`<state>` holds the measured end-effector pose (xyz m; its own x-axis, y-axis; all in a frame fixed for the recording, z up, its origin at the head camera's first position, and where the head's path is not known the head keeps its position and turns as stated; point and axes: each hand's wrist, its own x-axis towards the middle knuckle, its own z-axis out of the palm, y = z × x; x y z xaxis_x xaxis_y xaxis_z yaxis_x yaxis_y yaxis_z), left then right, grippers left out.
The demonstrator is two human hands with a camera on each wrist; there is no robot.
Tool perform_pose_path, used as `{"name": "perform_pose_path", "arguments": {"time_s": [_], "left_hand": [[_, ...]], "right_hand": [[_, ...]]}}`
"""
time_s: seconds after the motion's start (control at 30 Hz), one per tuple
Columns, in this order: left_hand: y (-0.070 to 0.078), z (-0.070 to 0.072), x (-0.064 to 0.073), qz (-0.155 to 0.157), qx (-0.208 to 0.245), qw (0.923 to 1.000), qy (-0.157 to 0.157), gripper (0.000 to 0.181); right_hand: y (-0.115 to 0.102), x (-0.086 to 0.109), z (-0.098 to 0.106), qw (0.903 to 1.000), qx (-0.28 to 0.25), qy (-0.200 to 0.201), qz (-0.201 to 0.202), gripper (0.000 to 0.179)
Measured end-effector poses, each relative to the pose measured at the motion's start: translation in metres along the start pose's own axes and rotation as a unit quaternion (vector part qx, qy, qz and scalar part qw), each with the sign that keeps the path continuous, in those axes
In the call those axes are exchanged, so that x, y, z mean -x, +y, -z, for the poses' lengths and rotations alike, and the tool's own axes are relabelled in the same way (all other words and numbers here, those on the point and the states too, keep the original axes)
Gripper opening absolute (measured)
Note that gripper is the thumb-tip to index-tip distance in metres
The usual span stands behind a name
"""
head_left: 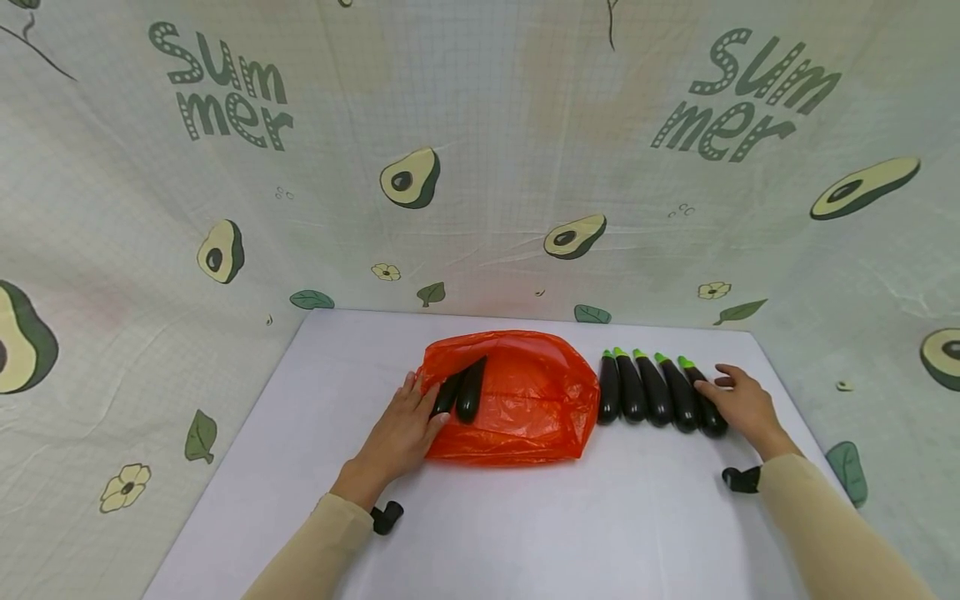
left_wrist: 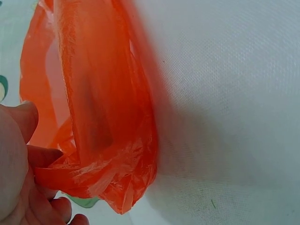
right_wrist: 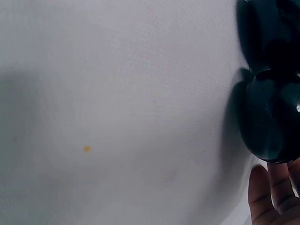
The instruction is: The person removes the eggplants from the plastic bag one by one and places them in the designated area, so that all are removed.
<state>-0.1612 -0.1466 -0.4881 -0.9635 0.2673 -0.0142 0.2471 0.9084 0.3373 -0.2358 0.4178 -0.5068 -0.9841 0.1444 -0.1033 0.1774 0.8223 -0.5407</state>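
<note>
In the head view, a red-orange plastic bag (head_left: 517, 433) lies flat on the white table. Two dark eggplants (head_left: 470, 392) are at its left side, in the mouth. My left hand (head_left: 401, 429) holds the bag's left edge; in the left wrist view the rim of the bag (left_wrist: 110, 93) runs between the fingers. Several glossy eggplants (head_left: 632, 387) with bright green tops stand side by side in a row to the right of the bag. My right hand (head_left: 746, 408) touches the rightmost eggplant (head_left: 712, 423), fingers loosely bent along its right side. The right wrist view shows an eggplant's rounded end (right_wrist: 272, 122) above the fingertips.
A white table (head_left: 570, 525) spreads under everything. Behind it and at both sides hangs a pale cloth (head_left: 487, 167) printed with avocados, leaves and lettering. Small black devices (head_left: 387, 517) are worn at both wrists.
</note>
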Motion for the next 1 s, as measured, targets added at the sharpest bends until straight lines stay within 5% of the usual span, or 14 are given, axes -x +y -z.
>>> {"name": "perform_pose_path", "arguments": {"time_s": [0.5,1.0], "left_hand": [[0.0,0.0,-0.001,0.0,-0.001,1.0,0.007,0.069],[-0.001,0.0,-0.001,-0.011,-0.007,0.9999,0.007,0.069]], "right_hand": [[-0.021,0.002,0.003,0.999,-0.021,0.034,0.02,0.079],[-0.075,0.019,-0.003,0.9939,-0.068,0.046,0.074,0.08]]}}
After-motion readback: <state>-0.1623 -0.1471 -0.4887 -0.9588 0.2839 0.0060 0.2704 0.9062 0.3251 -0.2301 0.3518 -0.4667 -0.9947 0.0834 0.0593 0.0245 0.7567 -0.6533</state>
